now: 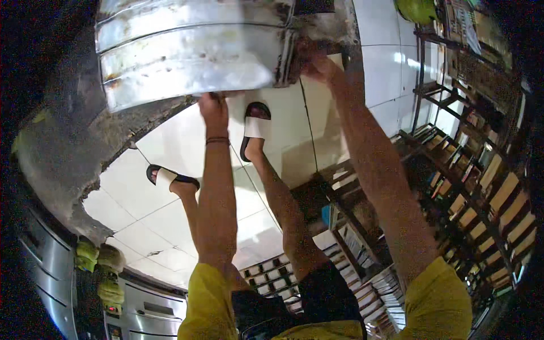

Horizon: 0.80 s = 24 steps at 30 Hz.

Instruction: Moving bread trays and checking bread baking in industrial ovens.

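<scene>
A large silvery metal box (187, 62), ribbed and stained with rust, fills the upper part of the view. At its lower edge is my left hand (212, 107), closed, its fingers curled against the metal and partly hidden by the edge. My right hand (320, 69) is bent in at the box's dark right end. Shadow and blur cover most of its fingers there, though it appears to grip that end. What the box contains, if anything, cannot be seen.
A broken-edged grey concrete surface (62, 136) runs along the left. Pale floor tiles (164, 221) lie under my sandalled feet. Wooden racks (453, 164) with slats stand at the right. Steel-fronted units (144, 309) and yellow-green bundles (110, 272) are at the lower left.
</scene>
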Each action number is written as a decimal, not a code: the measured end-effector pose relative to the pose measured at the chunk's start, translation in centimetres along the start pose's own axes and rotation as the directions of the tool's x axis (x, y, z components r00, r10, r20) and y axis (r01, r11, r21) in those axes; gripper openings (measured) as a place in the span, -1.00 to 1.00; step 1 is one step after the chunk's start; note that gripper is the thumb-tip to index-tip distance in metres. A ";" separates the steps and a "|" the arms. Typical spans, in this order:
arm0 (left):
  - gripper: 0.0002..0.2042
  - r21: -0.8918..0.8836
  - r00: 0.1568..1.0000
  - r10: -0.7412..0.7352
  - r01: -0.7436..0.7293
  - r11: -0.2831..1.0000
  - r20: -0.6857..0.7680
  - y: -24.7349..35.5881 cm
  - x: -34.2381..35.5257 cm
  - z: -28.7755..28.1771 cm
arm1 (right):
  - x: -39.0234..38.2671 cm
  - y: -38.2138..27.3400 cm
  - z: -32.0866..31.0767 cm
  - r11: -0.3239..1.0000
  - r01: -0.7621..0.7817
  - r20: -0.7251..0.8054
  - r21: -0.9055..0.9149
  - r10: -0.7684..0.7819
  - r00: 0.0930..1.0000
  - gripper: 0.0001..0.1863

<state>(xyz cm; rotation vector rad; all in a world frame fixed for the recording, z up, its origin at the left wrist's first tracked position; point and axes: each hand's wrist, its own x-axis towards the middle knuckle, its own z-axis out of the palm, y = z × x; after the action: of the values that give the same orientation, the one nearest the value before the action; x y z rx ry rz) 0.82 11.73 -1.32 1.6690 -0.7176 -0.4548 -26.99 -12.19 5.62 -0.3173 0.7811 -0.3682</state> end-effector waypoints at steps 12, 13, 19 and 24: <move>-0.75 -0.674 0.574 -0.741 0.703 0.226 0.349 1.5 -10.3 -15.1 | -4.5 19.7 7.6 0.944 -0.054 0.238 0.326 -0.027 0.971 -0.70; -0.68 -0.608 0.556 -0.755 0.746 0.270 0.347 0.5 -9.6 -19.5 | -2.9 21.7 11.2 0.883 -0.047 0.282 0.466 -0.098 0.954 -0.70; -0.74 0.290 0.537 -0.785 0.733 0.615 0.308 4.2 -14.4 -25.4 | 2.3 28.2 23.7 0.772 0.515 0.186 -0.373 -0.481 0.857 -0.83; -0.72 -0.570 0.246 -0.894 0.822 -0.012 0.373 9.5 -11.9 -19.7 | 0.5 29.9 26.8 -0.293 0.609 0.654 -0.738 -0.532 0.537 -0.77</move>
<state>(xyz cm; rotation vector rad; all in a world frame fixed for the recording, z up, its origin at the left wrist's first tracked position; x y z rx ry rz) 2.80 33.11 11.23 1.1424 0.7587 -1.3504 -1.04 17.96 11.09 -2.2050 0.6146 -0.7431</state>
